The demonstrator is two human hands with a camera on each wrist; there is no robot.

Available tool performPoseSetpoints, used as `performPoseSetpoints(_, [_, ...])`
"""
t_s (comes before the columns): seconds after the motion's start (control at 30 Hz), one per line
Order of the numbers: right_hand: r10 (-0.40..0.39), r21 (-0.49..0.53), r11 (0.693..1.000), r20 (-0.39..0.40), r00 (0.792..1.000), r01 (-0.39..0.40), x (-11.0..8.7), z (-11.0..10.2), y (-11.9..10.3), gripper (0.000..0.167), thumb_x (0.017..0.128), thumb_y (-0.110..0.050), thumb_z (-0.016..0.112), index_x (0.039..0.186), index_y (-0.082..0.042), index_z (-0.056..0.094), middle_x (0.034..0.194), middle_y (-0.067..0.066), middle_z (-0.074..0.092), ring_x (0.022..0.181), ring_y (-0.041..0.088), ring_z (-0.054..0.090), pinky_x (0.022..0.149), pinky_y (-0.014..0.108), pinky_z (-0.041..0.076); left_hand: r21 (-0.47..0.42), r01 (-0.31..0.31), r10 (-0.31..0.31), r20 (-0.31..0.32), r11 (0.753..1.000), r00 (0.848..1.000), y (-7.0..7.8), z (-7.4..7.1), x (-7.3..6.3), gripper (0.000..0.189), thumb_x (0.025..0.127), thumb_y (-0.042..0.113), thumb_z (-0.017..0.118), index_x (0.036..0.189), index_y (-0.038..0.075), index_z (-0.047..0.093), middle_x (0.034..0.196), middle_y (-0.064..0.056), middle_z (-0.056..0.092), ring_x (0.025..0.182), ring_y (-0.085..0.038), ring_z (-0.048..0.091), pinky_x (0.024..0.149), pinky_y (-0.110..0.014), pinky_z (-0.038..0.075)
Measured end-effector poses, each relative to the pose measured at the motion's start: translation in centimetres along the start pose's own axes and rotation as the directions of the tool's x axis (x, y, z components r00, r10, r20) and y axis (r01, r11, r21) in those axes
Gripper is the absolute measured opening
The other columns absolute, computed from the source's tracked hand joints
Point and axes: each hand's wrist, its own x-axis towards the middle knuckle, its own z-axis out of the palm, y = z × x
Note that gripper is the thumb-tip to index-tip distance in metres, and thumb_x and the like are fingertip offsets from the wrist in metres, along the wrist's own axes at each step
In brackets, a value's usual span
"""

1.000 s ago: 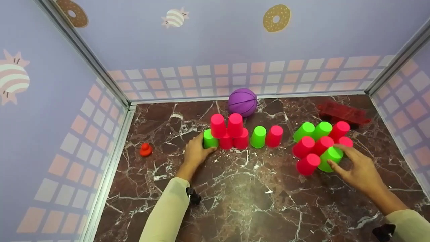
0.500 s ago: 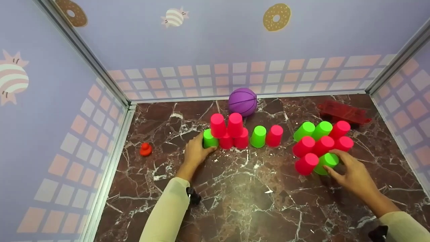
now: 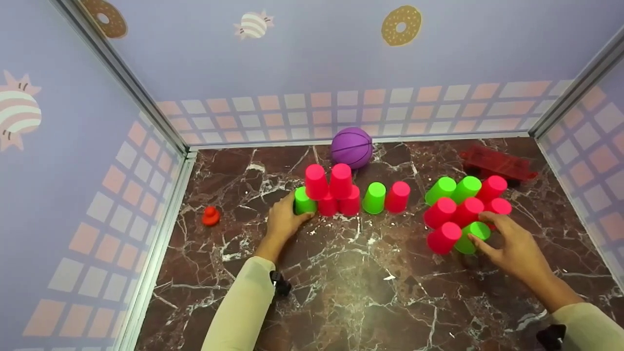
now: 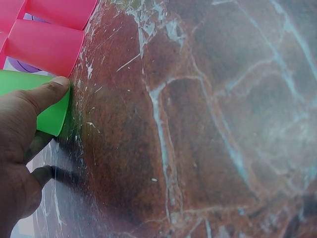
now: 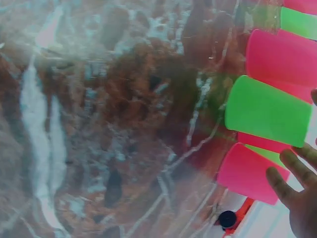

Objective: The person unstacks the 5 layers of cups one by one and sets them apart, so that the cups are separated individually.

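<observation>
My left hand (image 3: 285, 222) grips an upside-down green cup (image 3: 303, 199), its thumb lying along the cup's side in the left wrist view. Beside that cup stand two pink cups (image 3: 349, 201), and two more pink cups (image 3: 317, 181) sit on top of the row. My right hand (image 3: 519, 246) is at another upturned green cup (image 3: 477, 233), with thumb and forefinger spread about its top. In the right wrist view its fingers look straight and apart. That cup stands beside a pink cup (image 3: 444, 238), at the front of a cluster of pink and green cups.
Between the two groups stand one green cup (image 3: 375, 198) and one pink cup (image 3: 398, 197). A purple ball (image 3: 352, 148) lies near the back wall. A red toy skateboard (image 3: 498, 163) is at the back right, and a small orange duck (image 3: 211, 216) at the left.
The green cup at my right hand has moved left, close against the front pink cup. My right forefinger has since lifted from its top. The left hand has stayed in place.
</observation>
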Motion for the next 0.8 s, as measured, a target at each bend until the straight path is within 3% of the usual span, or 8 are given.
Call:
performPoseSetpoints(0.1, [-0.014, 0.009, 1.000, -0.021, 1.000, 0.014, 0.9, -0.2, -0.7, 0.065, 0.076, -0.004, 0.097, 0.134, 0.001, 0.070, 0.123, 0.021, 0.076, 0.111, 0.036, 0.071, 0.105, -0.003, 0.027, -0.004, -0.007, 0.007, -0.006, 1.000, 1.000, 0.0, 0.0, 0.0, 0.081, 0.083, 0.055, 0.093, 0.151, 0.021, 0.064, 0.128, -0.011, 0.081, 0.116, -0.037, 0.078, 0.099, -0.063, 0.057])
performPoseSetpoints(0.17, [-0.027, 0.017, 0.999, -0.029, 0.999, 0.028, 1.6, -0.3, -1.2, 0.062, 0.077, -0.005, 0.097, 0.134, 0.002, 0.071, 0.124, 0.021, 0.077, 0.109, 0.036, 0.072, 0.105, -0.001, 0.030, -0.008, -0.007, 0.007, -0.007, 1.000, 1.000, 0.1, -0.1, 0.1, 0.080, 0.083, 0.055, 0.093, 0.150, 0.022, 0.064, 0.127, -0.011, 0.081, 0.116, -0.037, 0.078, 0.099, -0.063, 0.058])
performPoseSetpoints(0.3, [-0.048, 0.019, 0.999, -0.017, 0.999, 0.048, 3.7, 0.1, -2.5, 0.060, 0.082, -0.008, 0.095, 0.136, 0.002, 0.071, 0.125, 0.020, 0.077, 0.106, 0.037, 0.075, 0.096, 0.029, 0.058, -0.010, -0.006, 0.006, -0.017, 1.000, 1.000, 0.2, -0.3, 0.1, 0.081, 0.082, 0.054, 0.094, 0.150, 0.022, 0.065, 0.126, -0.010, 0.081, 0.114, -0.037, 0.079, 0.097, -0.062, 0.059])
performPoseSetpoints(0.4, [-0.049, 0.023, 0.999, 0.011, 0.999, 0.049, 5.6, 0.7, -3.6, 0.060, 0.086, -0.011, 0.093, 0.138, 0.002, 0.069, 0.128, 0.021, 0.076, 0.107, 0.040, 0.076, 0.086, 0.054, 0.062, -0.008, -0.002, 0.002, -0.023, 1.000, 1.000, 0.2, -0.3, 0.1, 0.082, 0.081, 0.054, 0.094, 0.150, 0.021, 0.065, 0.127, -0.011, 0.081, 0.114, -0.037, 0.079, 0.096, -0.062, 0.059])
performPoseSetpoints(0.47, [-0.062, 0.027, 0.998, 0.030, 0.998, 0.061, 6.9, 1.2, -4.3, 0.060, 0.088, -0.012, 0.093, 0.140, 0.002, 0.068, 0.130, 0.023, 0.075, 0.100, 0.039, 0.075, 0.083, 0.056, 0.062, -0.012, 0.001, -0.001, -0.022, 1.000, 1.000, 0.2, -0.3, 0.1, 0.082, 0.082, 0.054, 0.094, 0.150, 0.021, 0.065, 0.128, -0.011, 0.081, 0.114, -0.037, 0.079, 0.096, -0.062, 0.059])
performPoseSetpoints(0.6, [-0.092, 0.018, 0.996, 0.062, 0.994, 0.091, 9.3, 2.5, -5.7, 0.061, 0.091, -0.018, 0.091, 0.145, 0.000, 0.066, 0.135, 0.022, 0.073, 0.072, 0.026, 0.064, 0.065, 0.044, 0.057, -0.033, 0.000, -0.001, -0.025, 0.999, 1.000, 0.4, -0.3, -0.2, 0.082, 0.081, 0.052, 0.095, 0.149, 0.019, 0.065, 0.128, -0.012, 0.081, 0.114, -0.039, 0.078, 0.097, -0.062, 0.059])
performPoseSetpoints(0.7, [-0.114, 0.028, 0.993, 0.085, 0.990, 0.112, 11.1, 3.5, -6.8, 0.064, 0.093, -0.021, 0.090, 0.149, -0.002, 0.064, 0.136, 0.022, 0.071, 0.078, 0.029, 0.068, 0.070, 0.047, 0.062, -0.046, -0.003, 0.002, -0.026, 0.999, 1.000, 1.0, -1.1, -0.5, 0.081, 0.081, 0.051, 0.096, 0.148, 0.018, 0.065, 0.127, -0.014, 0.081, 0.114, -0.040, 0.078, 0.098, -0.061, 0.059])
performPoseSetpoints(0.8, [-0.120, 0.053, 0.992, 0.113, 0.986, 0.114, 12.7, 4.5, -8.2, 0.067, 0.095, -0.026, 0.088, 0.153, -0.004, 0.062, 0.138, 0.023, 0.070, 0.096, 0.040, 0.075, 0.085, 0.058, 0.064, -0.047, -0.002, 0.001, -0.023, 0.999, 1.000, 1.1, -1.2, -0.6, 0.081, 0.080, 0.051, 0.096, 0.147, 0.018, 0.065, 0.126, -0.014, 0.081, 0.114, -0.040, 0.078, 0.098, -0.061, 0.059])
